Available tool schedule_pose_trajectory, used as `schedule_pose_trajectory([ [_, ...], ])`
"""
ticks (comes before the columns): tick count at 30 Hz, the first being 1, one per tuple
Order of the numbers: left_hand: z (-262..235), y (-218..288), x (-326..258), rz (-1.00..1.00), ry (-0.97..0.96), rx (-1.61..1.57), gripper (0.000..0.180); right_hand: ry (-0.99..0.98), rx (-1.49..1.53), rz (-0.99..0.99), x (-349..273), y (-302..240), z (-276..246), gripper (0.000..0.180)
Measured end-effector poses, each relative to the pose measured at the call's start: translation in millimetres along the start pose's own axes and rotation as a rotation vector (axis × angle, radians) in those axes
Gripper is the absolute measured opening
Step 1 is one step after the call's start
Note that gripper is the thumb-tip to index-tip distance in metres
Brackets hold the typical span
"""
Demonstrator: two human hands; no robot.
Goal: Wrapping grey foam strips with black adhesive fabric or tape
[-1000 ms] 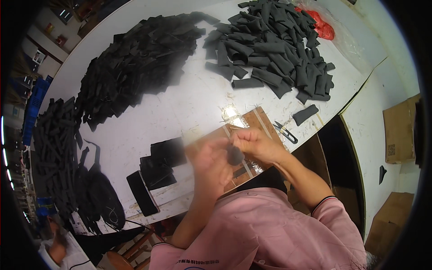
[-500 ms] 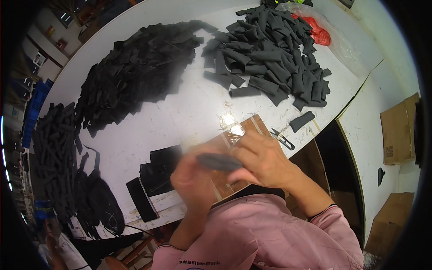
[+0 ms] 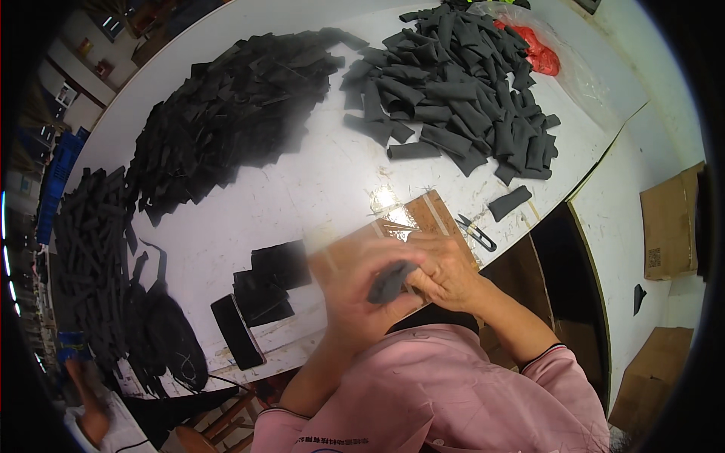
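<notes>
Between my two hands is a small dark grey fabric sleeve (image 3: 390, 284), seen end-on and partly covered by fingers. My left hand (image 3: 349, 291) curls round it from the left, thumb and fingers closed about it. From the right, my right hand (image 3: 445, 273) pinches its edge. Both hands are over a brown board (image 3: 430, 215) with strips of clear tape. Right of the board lie thread snips (image 3: 477, 234) with dark handles, and beyond them a single grey fabric sleeve (image 3: 510, 202).
A heap of grey sleeves (image 3: 461, 98) lies at the far right, beside a clear bag with red contents (image 3: 538, 51). Flat black pieces (image 3: 234, 113) pile up far left, narrow strips (image 3: 91, 257) at the left edge. Black pieces (image 3: 260, 291) and a phone (image 3: 237, 331) lie near left.
The sleeve has turned from lying sideways to end-on. My left hand has moved right and closed round it, and my right hand has shifted slightly toward me.
</notes>
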State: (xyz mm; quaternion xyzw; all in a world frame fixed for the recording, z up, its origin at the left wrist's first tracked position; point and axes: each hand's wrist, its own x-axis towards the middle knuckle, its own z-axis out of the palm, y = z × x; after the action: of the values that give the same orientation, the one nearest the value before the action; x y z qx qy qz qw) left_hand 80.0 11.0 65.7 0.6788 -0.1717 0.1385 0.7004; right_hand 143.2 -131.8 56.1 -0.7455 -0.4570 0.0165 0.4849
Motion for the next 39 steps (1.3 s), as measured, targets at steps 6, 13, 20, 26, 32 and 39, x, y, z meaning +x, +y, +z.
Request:
schedule_pose_trajectory([
  [6,-2.0,-28.9,-8.2,-0.181,0.062,-0.134,0.001,0.007,-0.014,0.062,-11.8,11.9,24.3,0.016],
  [13,-0.9,1.5,16.6,-0.091,-0.045,0.006,0.005,0.128,0.048,-0.107,-9.1,16.0,18.2,0.022],
  [20,-7.4,-15.3,8.0,-0.101,-0.077,0.321,0.016,-0.014,-0.041,0.130,-32.6,42.6,43.6,0.022],
  [26,3.5,-5.2,-5.7,-0.120,0.198,-0.066,0.014,-0.030,-0.031,0.126,-23.6,30.0,31.0,0.018],
  [32,-2.0,-0.4,-0.8,-0.041,0.171,-0.040,0.013,-0.077,-0.111,0.144,-19.9,26.2,21.7,0.017],
  [39,-3.9,3.0,5.3,0.026,0.131,0.187,0.013,0.006,-0.083,0.119,-27.7,33.9,39.1,0.011],
])
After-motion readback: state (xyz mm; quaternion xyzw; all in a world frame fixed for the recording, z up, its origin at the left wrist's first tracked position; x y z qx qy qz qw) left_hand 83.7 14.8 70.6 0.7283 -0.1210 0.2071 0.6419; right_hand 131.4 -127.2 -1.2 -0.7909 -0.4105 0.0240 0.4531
